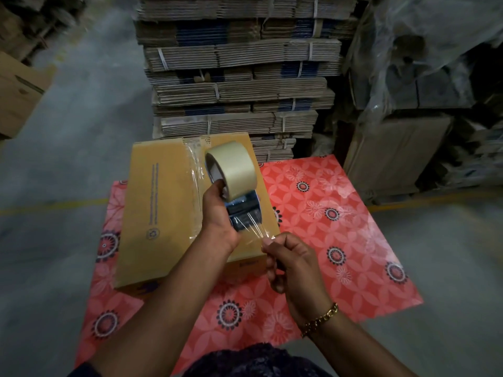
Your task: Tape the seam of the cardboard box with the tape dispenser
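A closed brown cardboard box (160, 213) lies on a red patterned mat. Clear tape runs along its middle seam (194, 170) from the far edge toward me. My left hand (217, 216) grips the tape dispenser (239, 210), held above the box's right half, with a pale roll of tape (235, 168) on top. My right hand (288, 261) pinches the loose end of the clear tape (261, 229) pulled out from the dispenser's blade end. A gold bracelet sits on my right wrist.
The red floral mat (340, 213) covers grey concrete floor. A tall stack of flattened, strapped cardboard (236, 77) stands just behind the box. Plastic-wrapped cartons (422, 91) are at the right, another brown box (19, 91) at the far left.
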`<state>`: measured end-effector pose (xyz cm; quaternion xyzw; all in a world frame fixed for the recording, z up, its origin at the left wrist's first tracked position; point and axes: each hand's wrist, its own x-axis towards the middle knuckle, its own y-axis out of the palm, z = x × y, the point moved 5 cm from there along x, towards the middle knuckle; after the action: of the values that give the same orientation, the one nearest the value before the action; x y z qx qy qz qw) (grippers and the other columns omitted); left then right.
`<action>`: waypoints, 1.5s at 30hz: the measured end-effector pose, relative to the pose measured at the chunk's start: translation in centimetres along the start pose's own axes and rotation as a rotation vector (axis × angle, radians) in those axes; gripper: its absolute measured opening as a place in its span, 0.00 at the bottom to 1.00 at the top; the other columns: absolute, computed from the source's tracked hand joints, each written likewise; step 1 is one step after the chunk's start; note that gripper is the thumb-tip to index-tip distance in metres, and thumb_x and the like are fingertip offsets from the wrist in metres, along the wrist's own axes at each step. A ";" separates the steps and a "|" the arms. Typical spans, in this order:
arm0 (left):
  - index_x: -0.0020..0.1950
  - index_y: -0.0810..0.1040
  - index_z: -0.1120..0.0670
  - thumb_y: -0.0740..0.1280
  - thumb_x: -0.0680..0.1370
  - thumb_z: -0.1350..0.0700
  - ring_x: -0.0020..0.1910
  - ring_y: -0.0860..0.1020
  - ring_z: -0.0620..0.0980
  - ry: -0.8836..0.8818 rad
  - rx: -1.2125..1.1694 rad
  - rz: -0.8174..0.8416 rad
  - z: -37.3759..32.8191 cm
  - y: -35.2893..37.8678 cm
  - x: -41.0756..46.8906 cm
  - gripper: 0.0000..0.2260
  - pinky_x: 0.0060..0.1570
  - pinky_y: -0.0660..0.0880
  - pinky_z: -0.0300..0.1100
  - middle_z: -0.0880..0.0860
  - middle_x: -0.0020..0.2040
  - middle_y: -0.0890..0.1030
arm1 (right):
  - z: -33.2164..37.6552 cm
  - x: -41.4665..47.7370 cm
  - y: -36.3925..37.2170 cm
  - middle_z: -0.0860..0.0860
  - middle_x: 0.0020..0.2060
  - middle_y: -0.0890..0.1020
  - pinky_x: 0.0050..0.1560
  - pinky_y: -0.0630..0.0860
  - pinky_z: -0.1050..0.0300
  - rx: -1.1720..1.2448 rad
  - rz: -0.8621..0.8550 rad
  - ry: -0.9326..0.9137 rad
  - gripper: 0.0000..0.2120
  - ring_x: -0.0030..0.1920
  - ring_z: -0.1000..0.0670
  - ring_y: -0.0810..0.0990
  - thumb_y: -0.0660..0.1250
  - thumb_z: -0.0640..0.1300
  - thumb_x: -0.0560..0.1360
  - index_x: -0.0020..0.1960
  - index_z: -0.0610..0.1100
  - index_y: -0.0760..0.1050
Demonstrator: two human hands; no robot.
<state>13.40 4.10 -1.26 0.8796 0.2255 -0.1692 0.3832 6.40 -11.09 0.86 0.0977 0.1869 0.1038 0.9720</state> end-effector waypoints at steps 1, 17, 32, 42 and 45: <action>0.44 0.82 0.59 0.58 0.79 0.48 0.28 0.80 0.54 -0.018 0.016 -0.002 0.5 0.0 0.1 0.18 0.31 0.78 0.40 0.56 0.33 0.82 | -0.3 -0.1 -0.4 0.49 0.25 0.73 0.21 0.59 0.65 -0.002 -0.006 0.004 0.14 0.22 0.53 0.68 0.69 0.39 0.76 0.33 0.48 0.73; 0.40 0.84 0.52 0.73 0.77 0.56 0.45 0.82 0.57 0.138 0.807 -0.141 4.6 -4.9 6.0 0.06 0.44 0.74 0.46 0.57 0.45 0.85 | -8.2 2.2 -6.0 0.48 0.28 0.76 0.25 0.59 0.63 -0.114 -0.149 0.276 0.10 0.24 0.52 0.71 0.72 0.44 0.75 0.37 0.44 0.75; 0.59 0.78 0.56 0.73 0.73 0.57 0.58 0.74 0.62 0.664 1.438 -0.208 2.8 -7.1 5.3 0.16 0.54 0.70 0.55 0.58 0.56 0.79 | -9.0 2.7 -4.3 0.50 0.28 0.76 0.23 0.62 0.64 -0.087 -0.115 0.285 0.10 0.24 0.53 0.72 0.72 0.48 0.76 0.41 0.44 0.75; 0.60 0.79 0.54 0.73 0.76 0.58 0.55 0.76 0.51 0.934 1.603 0.222 7.4 -8.7 -4.4 0.13 0.53 0.76 0.45 0.53 0.55 0.77 | -9.6 2.7 -4.2 0.50 0.29 0.76 0.25 0.61 0.63 -0.042 -0.099 0.310 0.09 0.25 0.53 0.72 0.71 0.47 0.76 0.43 0.43 0.76; 0.59 0.80 0.54 0.71 0.78 0.58 0.54 0.76 0.53 0.968 1.582 0.221 7.5 -8.1 -4.5 0.10 0.51 0.76 0.47 0.54 0.54 0.77 | -9.5 2.7 -4.0 0.51 0.28 0.76 0.26 0.60 0.62 -0.034 -0.094 0.311 0.09 0.25 0.54 0.72 0.71 0.47 0.77 0.41 0.44 0.75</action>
<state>4.43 2.22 -8.87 0.8760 0.0950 0.1488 -0.4488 5.90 -12.86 -9.61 0.0553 0.3378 0.0750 0.9366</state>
